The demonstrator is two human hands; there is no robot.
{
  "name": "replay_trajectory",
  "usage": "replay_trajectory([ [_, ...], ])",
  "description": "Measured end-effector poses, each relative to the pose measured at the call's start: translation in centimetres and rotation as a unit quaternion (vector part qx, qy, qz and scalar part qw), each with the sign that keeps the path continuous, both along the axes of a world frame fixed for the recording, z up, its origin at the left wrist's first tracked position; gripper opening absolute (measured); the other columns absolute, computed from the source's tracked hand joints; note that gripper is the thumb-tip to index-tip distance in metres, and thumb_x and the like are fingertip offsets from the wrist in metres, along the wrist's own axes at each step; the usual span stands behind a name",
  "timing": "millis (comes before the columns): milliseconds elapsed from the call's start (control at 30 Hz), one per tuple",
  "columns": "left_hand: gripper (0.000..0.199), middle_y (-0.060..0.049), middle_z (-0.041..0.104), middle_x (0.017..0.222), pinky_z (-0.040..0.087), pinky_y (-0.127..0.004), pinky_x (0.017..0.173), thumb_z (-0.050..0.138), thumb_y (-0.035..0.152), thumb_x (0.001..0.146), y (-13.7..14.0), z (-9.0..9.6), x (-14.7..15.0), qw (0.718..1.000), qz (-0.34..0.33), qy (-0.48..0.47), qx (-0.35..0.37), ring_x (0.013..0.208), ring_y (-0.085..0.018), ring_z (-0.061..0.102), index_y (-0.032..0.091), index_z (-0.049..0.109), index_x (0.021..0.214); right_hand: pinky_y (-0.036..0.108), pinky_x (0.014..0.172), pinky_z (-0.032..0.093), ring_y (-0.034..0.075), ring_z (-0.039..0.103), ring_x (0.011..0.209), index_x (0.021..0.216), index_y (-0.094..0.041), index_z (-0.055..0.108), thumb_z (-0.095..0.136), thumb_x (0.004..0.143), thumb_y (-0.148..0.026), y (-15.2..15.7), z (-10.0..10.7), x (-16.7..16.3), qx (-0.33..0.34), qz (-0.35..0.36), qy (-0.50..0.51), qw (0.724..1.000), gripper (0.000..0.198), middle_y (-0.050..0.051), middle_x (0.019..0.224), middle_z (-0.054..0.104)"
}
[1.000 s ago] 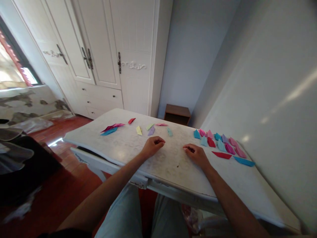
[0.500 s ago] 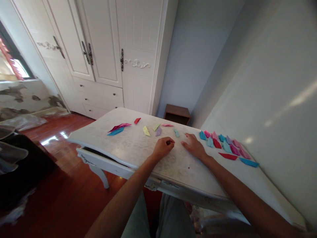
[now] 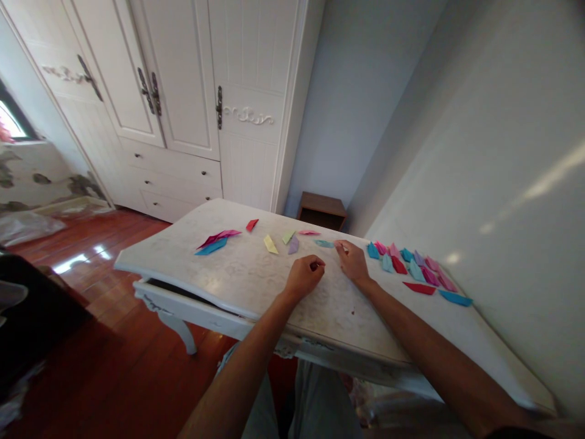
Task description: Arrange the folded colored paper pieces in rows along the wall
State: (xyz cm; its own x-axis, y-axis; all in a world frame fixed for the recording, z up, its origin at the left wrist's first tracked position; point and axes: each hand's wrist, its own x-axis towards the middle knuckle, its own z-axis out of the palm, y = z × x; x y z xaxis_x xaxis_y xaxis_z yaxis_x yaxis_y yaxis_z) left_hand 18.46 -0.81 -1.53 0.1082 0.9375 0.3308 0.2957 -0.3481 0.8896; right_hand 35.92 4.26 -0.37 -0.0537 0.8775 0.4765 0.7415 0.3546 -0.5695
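Above the tabletop's middle, my left hand (image 3: 305, 275) is closed, thumb and fingers curled into a pinch; anything inside it is hidden. My right hand (image 3: 353, 261) pinches the right end of a small teal folded paper piece (image 3: 324, 243) between thumb and fingers. Left of that piece lie a pink folded paper (image 3: 309, 232), a pale green one (image 3: 288, 236), a lilac one (image 3: 293, 245), a yellow one (image 3: 270, 244) and a red one (image 3: 251, 225). Further left, a magenta folded paper (image 3: 217, 238) overlaps a blue one (image 3: 211, 246).
Several folded paper boats stand in rows along the table's wall side, a red boat (image 3: 419, 288) and a blue boat (image 3: 455, 298) nearest me. The white table (image 3: 158, 247) has a slightly open drawer (image 3: 192, 305). A wardrobe (image 3: 256, 73) and small brown cabinet (image 3: 322, 210) stand behind.
My right hand has closed from spread fingers onto the teal paper piece, which has turned from slanted to nearly sideways. My left hand keeps its curled pose. The view has shifted slightly.
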Motion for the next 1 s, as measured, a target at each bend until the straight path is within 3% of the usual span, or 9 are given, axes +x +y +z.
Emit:
replay_trajectory([
  [100, 0.016, 0.000, 0.064, 0.064, 0.040, -0.023, 0.058, 0.055, 0.016, 0.076, 0.0, 0.0, 0.0, 1.000, 0.006, 0.006, 0.004, 0.060, -0.012, 0.056, 0.015, 0.070, 0.081, 0.024, 0.035, 0.036, 0.010, 0.047, 0.037, 0.088, -0.017, 0.063, 0.048, 0.086, -0.057, -1.5, 0.1, 0.1, -0.082, 0.018, 0.209, 0.974, 0.043, 0.006, 0.082, 0.071],
  [233, 0.018, 0.003, 0.058, 0.059, 0.039, -0.023, 0.057, 0.055, 0.022, 0.080, 0.1, 0.1, -0.1, 0.999, 0.047, -0.005, 0.002, 0.056, -0.011, 0.053, 0.016, 0.067, 0.091, 0.019, 0.032, 0.032, 0.003, 0.040, 0.034, 0.081, -0.017, 0.059, 0.060, 0.077, -0.060, -4.2, 0.9, 0.2, -0.158, 0.086, 0.342, 0.922, 0.043, 0.008, 0.092, 0.072],
  [400, 0.022, 0.003, 0.058, 0.058, 0.039, -0.022, 0.055, 0.054, 0.034, 0.082, 0.2, 0.2, -0.2, 0.997, 0.065, -0.034, -0.011, 0.054, -0.012, 0.054, 0.016, 0.065, 0.088, 0.018, 0.032, 0.031, 0.002, 0.039, 0.034, 0.084, -0.017, 0.061, 0.061, 0.081, -0.055, -7.6, 2.6, 0.8, -0.154, 0.121, 0.367, 0.909, 0.039, 0.007, 0.093, 0.072],
  [633, 0.022, 0.000, 0.059, 0.058, 0.041, -0.022, 0.054, 0.051, 0.033, 0.078, 0.4, 0.3, -0.4, 0.999, 0.044, 0.001, -0.019, 0.056, -0.013, 0.056, 0.016, 0.064, 0.074, 0.019, 0.030, 0.027, 0.003, 0.037, 0.032, 0.086, -0.016, 0.067, 0.061, 0.081, -0.054, -10.7, 3.7, 2.6, -0.134, 0.104, 0.353, 0.920, 0.038, 0.003, 0.072, 0.069],
  [800, 0.025, 0.000, 0.060, 0.059, 0.042, -0.023, 0.053, 0.052, 0.038, 0.077, 0.4, 0.8, -0.5, 0.999, 0.038, 0.014, -0.034, 0.055, -0.014, 0.056, 0.016, 0.064, 0.075, 0.018, 0.030, 0.025, 0.004, 0.033, 0.030, 0.079, -0.015, 0.068, 0.068, 0.073, -0.056, -10.0, 3.2, 7.8, -0.143, 0.009, 0.301, 0.943, 0.041, -0.003, 0.049, 0.058],
  [1000, 0.029, 0.000, 0.060, 0.058, 0.041, -0.023, 0.051, 0.054, 0.043, 0.073, 0.3, 1.2, -0.4, 0.998, 0.037, 0.006, -0.050, 0.051, -0.014, 0.055, 0.016, 0.064, 0.075, 0.018, 0.029, 0.017, 0.005, 0.025, 0.028, 0.075, -0.015, 0.066, 0.067, 0.067, -0.052, -8.6, 1.8, 14.0, -0.176, -0.084, 0.300, 0.934, 0.038, -0.011, 0.034, 0.037],
])
